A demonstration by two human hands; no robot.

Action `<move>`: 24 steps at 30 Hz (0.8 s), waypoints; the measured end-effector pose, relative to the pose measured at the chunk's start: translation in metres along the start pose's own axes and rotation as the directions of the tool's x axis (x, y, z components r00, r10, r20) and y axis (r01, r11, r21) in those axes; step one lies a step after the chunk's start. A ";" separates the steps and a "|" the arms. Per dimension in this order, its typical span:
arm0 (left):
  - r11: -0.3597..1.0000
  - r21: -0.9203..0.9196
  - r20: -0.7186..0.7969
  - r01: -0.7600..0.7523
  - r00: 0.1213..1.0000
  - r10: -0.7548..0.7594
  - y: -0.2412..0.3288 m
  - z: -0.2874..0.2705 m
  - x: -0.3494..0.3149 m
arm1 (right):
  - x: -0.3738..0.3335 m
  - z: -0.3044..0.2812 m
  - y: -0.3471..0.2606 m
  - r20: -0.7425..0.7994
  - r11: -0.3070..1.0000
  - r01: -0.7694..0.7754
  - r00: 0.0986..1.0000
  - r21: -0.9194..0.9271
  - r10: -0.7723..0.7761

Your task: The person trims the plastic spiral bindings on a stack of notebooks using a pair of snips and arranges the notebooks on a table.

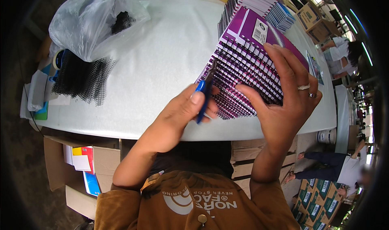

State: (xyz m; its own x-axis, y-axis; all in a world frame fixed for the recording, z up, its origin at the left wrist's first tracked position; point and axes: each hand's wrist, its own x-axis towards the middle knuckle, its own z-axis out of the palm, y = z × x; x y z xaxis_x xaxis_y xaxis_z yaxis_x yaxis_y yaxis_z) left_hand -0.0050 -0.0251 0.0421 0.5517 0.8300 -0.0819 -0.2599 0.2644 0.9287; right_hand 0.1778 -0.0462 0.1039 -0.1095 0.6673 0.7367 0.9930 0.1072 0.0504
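My left hand [178,112] is closed around blue-handled pliers [204,90]. The jaws of the pliers are at the left ends of the black coil bindings on a stack of purple spiral notebooks [249,25]. My right hand [287,80], with a ring on it, grips that stack from the right. Its thumb presses on the coils [243,63] and its fingers curve over toward the top purple cover, which bears a white label [260,30]. The notebooks lie stepped, their coils in rows facing me. My right palm hides part of the stack.
Loose black coils [81,78] lie at the left by a clear plastic bag [95,23] with more coils inside. Other spiral notebooks [255,1] are stacked behind. An open carton [81,161] stands below the table's left edge. Two people [342,57] and cartons [318,201] are at the right.
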 end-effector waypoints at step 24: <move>0.843 0.534 -0.150 -0.062 0.975 0.167 -0.014 0.001 -0.002 | -0.008 0.003 0.005 0.041 0.994 0.063 0.997 -0.088 -0.060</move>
State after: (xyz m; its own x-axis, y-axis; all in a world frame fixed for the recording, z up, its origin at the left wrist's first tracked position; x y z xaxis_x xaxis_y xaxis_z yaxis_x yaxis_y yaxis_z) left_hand -0.0022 -0.0311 0.0295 0.3755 0.9266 0.0211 0.1696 -0.0911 0.9813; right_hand 0.1840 -0.0486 0.0960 -0.1705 0.6893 0.7042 0.9842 0.0839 0.1562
